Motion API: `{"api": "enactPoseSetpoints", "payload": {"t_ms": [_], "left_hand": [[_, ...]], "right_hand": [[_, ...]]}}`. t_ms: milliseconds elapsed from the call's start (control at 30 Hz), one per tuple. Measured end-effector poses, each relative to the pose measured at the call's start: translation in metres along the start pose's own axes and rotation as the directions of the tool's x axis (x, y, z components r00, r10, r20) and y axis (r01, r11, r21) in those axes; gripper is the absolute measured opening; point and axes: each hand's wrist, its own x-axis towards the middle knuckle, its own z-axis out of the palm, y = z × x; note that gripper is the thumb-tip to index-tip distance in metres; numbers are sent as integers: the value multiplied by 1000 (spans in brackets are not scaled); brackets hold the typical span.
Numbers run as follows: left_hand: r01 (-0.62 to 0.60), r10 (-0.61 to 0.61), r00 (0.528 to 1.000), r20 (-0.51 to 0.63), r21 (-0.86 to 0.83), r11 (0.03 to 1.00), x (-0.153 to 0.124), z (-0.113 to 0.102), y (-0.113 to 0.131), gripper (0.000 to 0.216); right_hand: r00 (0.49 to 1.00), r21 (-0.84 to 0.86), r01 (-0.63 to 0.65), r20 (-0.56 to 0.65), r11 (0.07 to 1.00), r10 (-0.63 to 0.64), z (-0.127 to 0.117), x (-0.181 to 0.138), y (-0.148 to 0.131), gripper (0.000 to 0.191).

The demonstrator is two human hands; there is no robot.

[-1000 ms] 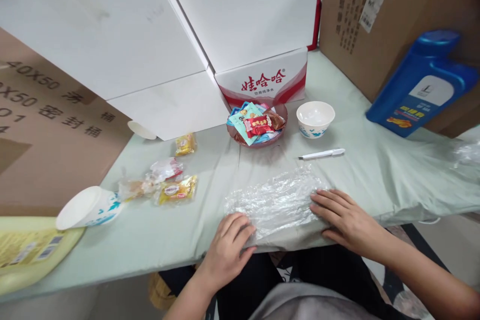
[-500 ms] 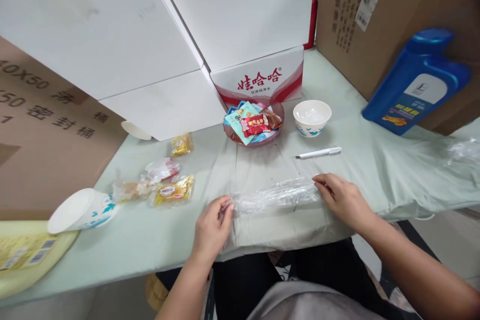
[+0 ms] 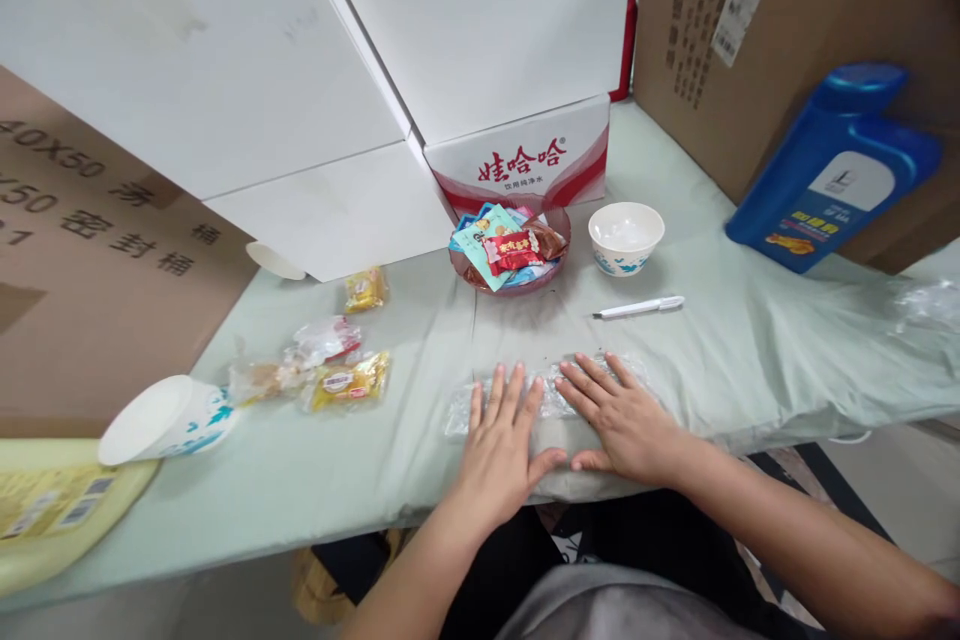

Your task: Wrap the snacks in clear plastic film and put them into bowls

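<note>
A strip of crinkled clear plastic wrap [image 3: 553, 402] lies along the near part of the table, partly hidden under my fingers. My left hand [image 3: 504, 445] rests flat on its left half with the fingers spread. Flat on the right half is my right hand [image 3: 622, 418], fingers apart too. The two thumbs point toward each other, a small gap between them. Beyond the hands lies a white pen-shaped tool [image 3: 639, 307], its dark tip pointing left. A pinkish bowl [image 3: 510, 286] heaped with colourful wrapped snacks stands behind the plastic, and a white paper bowl [image 3: 625, 240] sits to its right.
Packaged snacks [image 3: 349, 381] lie to the left, beside a tipped paper bowl [image 3: 169, 420] and a yellow package [image 3: 67, 510]. A blue bottle [image 3: 825, 170] leans by a brown carton [image 3: 750, 40] at right. White boxes [image 3: 480, 30] line the back. The pale green cloth [image 3: 315, 500] ends close to my body.
Both hands have let go of the plastic's two ends and moved inward. They now lie flat on top of it, fingers spread. The plastic lies on the cloth.
</note>
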Motion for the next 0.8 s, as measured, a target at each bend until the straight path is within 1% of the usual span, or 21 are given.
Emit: {"api": "enactPoseSetpoints", "payload": {"t_ms": [33,67,133,233,267,333,400,433,500,533,633,733,800], "left_hand": [[-6,6,999,51,0,1000,0,6,3,80],[0,-1,997,75,4,1000,0,11,4,80],[32,-32,998,59,15,999,-2,12,5,75],[93,-94,994,-52,-9,996,-4,0,9,55],[99,-102,993,-62,-42,994,-4,-5,11,46],[97,-99,995,-13,-112,989,0,-12,16,33],[87,-81,996,49,-135,987,7,-13,18,31],[75,-68,996,58,-129,989,12,-11,17,32],[27,-22,999,42,-110,994,21,-5,14,37],[-8,11,999,33,-113,994,25,-3,12,39],[-76,83,996,31,-179,981,31,-2,10,38],[-97,129,989,69,-352,931,26,-9,14,32],[-110,188,977,102,-512,852,18,-12,15,31]], "right_hand": [[999,8,0,38,1000,0,4,0,0,92],[999,7,-7,54,1000,6,7,-2,1,92],[999,-13,-25,34,1000,26,6,-10,9,93],[997,-42,-71,-44,997,70,-3,-31,26,90],[995,-42,-83,-62,996,80,-6,-39,31,88],[995,-26,-73,-77,997,70,-12,-54,39,83],[996,11,-31,-83,999,32,-16,-67,39,67],[996,35,-8,-91,999,12,-17,-72,37,53],[990,81,25,-137,996,-13,-20,-78,29,26],[985,99,36,-170,994,-19,-22,-80,24,20],[970,150,75,-238,986,-37,-33,-78,11,16],[974,312,166,-202,936,-106,-55,-64,3,19],[972,439,221,-178,871,-157,-72,-47,1,20]]}}
